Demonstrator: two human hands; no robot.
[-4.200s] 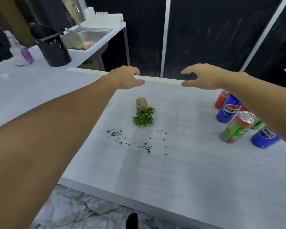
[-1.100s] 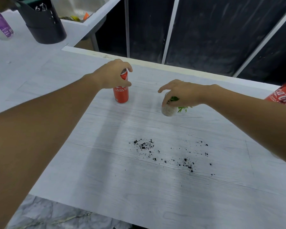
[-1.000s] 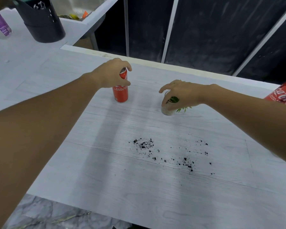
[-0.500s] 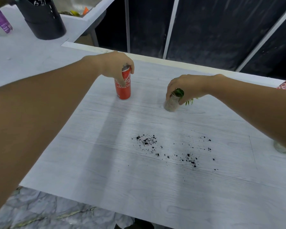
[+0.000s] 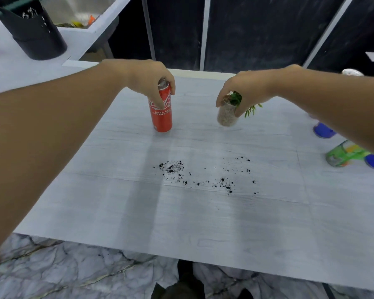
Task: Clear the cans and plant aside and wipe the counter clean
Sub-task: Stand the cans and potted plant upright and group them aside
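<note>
Kitchen: sink (image 5: pixel 73 16), white counter (image 5: pixel 181 212).

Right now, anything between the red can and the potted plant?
No. In the head view the counter between the red can and the potted plant is bare; the spilled soil lies nearer the camera.

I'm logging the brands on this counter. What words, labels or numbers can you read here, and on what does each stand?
"Coca-Cola" script, partly hidden by fingers: on the red can held by the left hand.
"RASA ASLI" then "KURANG GULA", small and partly blurred, probable: same can.
White marks on the black container: unreadable.
Green can and blue cans: label blurred or covered, unreadable.
</note>
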